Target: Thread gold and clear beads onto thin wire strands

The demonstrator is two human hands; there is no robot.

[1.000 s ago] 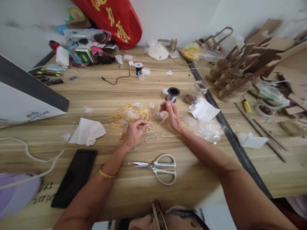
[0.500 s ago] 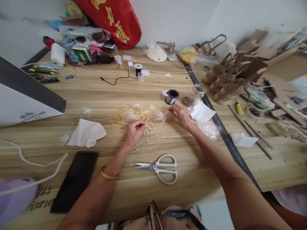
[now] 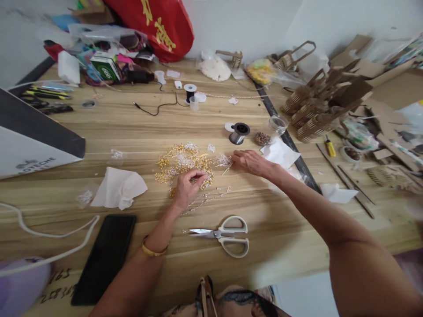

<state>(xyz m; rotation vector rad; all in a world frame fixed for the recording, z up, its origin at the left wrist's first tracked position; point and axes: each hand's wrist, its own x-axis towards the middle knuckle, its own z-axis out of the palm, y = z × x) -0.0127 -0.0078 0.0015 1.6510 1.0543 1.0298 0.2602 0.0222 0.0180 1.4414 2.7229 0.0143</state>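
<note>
My left hand (image 3: 189, 188) is closed in a pinch, thumb against forefinger, at the front of a pile of gold and silver jewelry findings (image 3: 176, 160). Whatever sits in that pinch is too small to make out. My right hand (image 3: 254, 163) reaches to a small heap of thin silver pins (image 3: 223, 161), its bent fingers drawn together at the heap's right side. The fingertips are partly hidden. A thin beaded chain (image 3: 206, 200) lies doubled in front of the pile. Nearer me are scissors (image 3: 220, 234) with cream handles, blades slightly apart, pointing left.
A wire spool (image 3: 239, 133) and a glass jar of beads (image 3: 277, 126) stand behind my right hand. White paper (image 3: 120, 187) and a black phone (image 3: 104, 259) lie at left. Small woven baskets (image 3: 310, 112) crowd the right. A grey-white box (image 3: 39, 136) juts in from the left.
My right hand has lowered onto the right edge of the pins, its fingers more bunched. My left hand keeps its pinch near the pile. The whole view has shifted slightly.
</note>
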